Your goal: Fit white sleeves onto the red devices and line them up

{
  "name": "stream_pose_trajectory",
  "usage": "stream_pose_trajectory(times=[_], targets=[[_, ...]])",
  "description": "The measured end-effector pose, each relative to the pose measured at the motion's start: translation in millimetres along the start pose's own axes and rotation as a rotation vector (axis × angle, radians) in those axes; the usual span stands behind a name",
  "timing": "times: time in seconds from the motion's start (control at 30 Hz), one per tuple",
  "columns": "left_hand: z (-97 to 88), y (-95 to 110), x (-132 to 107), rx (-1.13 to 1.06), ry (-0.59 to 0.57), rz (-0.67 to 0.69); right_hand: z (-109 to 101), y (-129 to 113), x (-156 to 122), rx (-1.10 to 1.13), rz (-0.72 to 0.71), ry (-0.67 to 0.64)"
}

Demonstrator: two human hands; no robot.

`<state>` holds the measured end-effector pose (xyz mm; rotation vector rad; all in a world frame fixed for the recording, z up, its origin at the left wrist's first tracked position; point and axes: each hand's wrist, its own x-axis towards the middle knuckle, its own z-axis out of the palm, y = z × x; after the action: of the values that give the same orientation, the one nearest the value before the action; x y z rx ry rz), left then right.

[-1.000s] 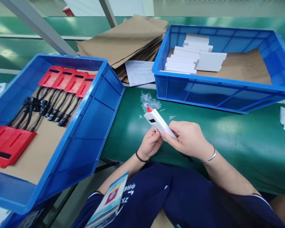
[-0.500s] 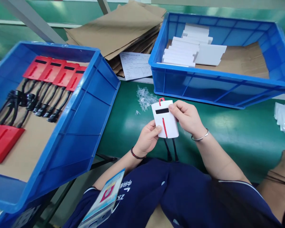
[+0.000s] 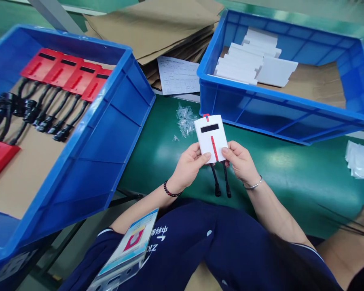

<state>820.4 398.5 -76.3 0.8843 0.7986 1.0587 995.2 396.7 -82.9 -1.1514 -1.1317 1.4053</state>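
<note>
Between my two hands is a white-cased electronic device (image 3: 204, 141) with a black window, a red strip down its front and a red loop on top. Two black cables (image 3: 225, 180) with plug ends hang from its lower edge. My left hand (image 3: 190, 163) is closed on the lower left corner, thumb on the front face. My right hand (image 3: 240, 161) grips the lower right side the same way, thumb near the red strip. The fingers behind the case are mostly hidden. A small pile of clear plastic bits (image 3: 185, 120) lies on the table just beyond the device.
On the left, a blue crate (image 3: 115, 121) holds red devices (image 3: 59, 72) with black cables. At the back right, another blue crate (image 3: 279, 115) contains white covers (image 3: 241, 60). Brown cardboard sheets (image 3: 151, 24) and a printed paper (image 3: 178, 76) lie between them. Clear bags (image 3: 362, 159) rest at right.
My right hand has slid from the device's upper right corner down to its lower right side. The device is now tipped more fully into view, its red strip and cables showing more clearly.
</note>
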Motion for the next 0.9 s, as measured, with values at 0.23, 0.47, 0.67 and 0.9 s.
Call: stream_pose_trajectory(times=[0.23, 0.47, 0.67, 0.9], targets=[[-0.3, 4, 3, 0.022, 0.026, 0.002, 7, 2, -2, 0.021, -0.035, 0.020], [8.9, 9, 5, 0.068, 0.019, -0.027, 10, -1, -11, -0.107, -0.103, -0.049], [6.9, 10, 8, 0.062, -0.102, -0.009, 8, -1, -14, -0.170, -0.103, -0.067], [6.2, 15, 2, 0.037, -0.038, -0.141, 5, 1, -10, -0.045, -0.036, -0.080]])
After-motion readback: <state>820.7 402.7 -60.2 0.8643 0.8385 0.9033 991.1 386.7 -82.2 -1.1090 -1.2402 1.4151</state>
